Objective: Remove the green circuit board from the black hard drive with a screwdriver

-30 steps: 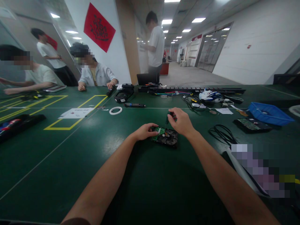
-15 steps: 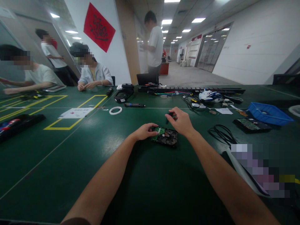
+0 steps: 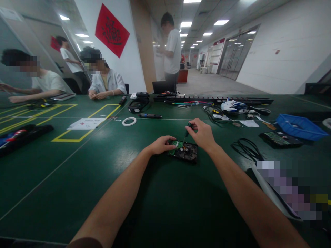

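A hard drive (image 3: 190,153) lies on the green table with its green circuit board facing up. My left hand (image 3: 162,144) grips the drive's left end, thumb on the board and fingers along the far edge. In my right hand (image 3: 203,132) is a small dark screwdriver (image 3: 188,130), pinched between thumb and fingers near its top. The screwdriver stands almost upright, its thin shaft pointing down at the board. Whether the tip sits in a screw is too small to tell.
To the right are a second hard drive (image 3: 280,139), a blue tray (image 3: 301,125) and a coiled black cable (image 3: 247,150). A white tape ring (image 3: 129,121) and a dark pen-like tool (image 3: 150,116) lie further back. People sit across the table at left.
The screwdriver in my right hand has tipped from above the drive's far edge to over the board, its shaft now showing. My left hand keeps its hold on the drive.
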Tool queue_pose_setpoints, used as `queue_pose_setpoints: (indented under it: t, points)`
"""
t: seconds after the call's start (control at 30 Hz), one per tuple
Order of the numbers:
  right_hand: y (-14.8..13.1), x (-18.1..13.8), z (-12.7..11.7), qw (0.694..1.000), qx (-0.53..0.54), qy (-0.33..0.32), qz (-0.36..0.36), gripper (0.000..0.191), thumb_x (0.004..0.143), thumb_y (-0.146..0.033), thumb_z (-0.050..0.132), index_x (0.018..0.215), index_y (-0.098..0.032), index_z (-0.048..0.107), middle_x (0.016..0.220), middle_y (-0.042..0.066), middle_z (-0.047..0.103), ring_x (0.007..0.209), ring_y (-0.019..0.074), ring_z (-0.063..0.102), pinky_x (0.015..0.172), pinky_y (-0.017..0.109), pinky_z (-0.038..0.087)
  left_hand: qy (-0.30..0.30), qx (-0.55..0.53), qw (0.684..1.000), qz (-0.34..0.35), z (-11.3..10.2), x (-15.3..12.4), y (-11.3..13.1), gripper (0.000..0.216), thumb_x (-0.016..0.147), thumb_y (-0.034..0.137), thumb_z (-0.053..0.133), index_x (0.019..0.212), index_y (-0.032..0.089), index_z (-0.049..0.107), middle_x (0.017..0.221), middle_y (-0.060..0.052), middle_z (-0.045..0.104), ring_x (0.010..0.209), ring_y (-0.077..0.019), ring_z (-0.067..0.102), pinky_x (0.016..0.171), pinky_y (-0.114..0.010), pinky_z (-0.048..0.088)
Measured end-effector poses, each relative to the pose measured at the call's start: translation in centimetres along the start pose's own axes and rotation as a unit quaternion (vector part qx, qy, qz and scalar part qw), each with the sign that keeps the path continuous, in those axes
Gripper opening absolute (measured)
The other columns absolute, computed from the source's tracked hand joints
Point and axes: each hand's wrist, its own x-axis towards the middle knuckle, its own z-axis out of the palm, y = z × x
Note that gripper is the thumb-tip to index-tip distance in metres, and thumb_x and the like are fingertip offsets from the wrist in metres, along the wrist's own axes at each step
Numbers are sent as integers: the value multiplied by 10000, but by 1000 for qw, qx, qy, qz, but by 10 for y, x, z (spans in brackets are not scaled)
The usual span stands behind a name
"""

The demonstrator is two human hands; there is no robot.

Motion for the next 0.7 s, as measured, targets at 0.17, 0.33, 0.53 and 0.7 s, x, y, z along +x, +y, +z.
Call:
queue_pose_setpoints:
  t: [0.17, 0.33, 0.53, 0.7]
  points:
    - [-2, 1, -2, 999, -29, 4, -15, 176, 931, -362, 627, 1031, -218, 626, 978, 93, 693, 873, 263, 668, 782, 402, 541, 3, 0, 1000, 2, 1, 1, -2, 658, 820, 524, 736, 1371, 193, 599, 766, 10, 573, 641, -141, 517, 584, -256, 382]
    - [-3, 0, -1, 999, -30, -6, -38, 205, 941, -300, 576, 1118, -213, 632, 1095, 119, 681, 967, 287, 655, 855, 432, 538, 2, -9, 1000, -4, 1, 2, -3, 677, 810, 535, 744, 1373, 190, 595, 768, 9, 565, 642, -138, 509, 578, -248, 374]
    - [-2, 0, 0, 1000, -13, -1, -16, 197, 929, -316, 603, 1097, -214, 589, 1102, 112, 678, 865, 255, 665, 802, 401, 546, 3, -4, 1000, 2, 1, 2, -4, 680, 811, 544, 740, 1377, 197, 594, 749, 17, 563, 624, -137, 503, 570, -254, 366]
    - [-3, 0, -2, 999, -38, 0, -7, 186, 932, -378, 612, 1025, -220, 582, 983, 94, 678, 816, 254, 651, 742, 386, 526, 2, -8, 1000, 4, 1, 2, -4, 680, 812, 545, 738, 1377, 195, 591, 751, 18, 562, 633, -140, 512, 565, -248, 366]
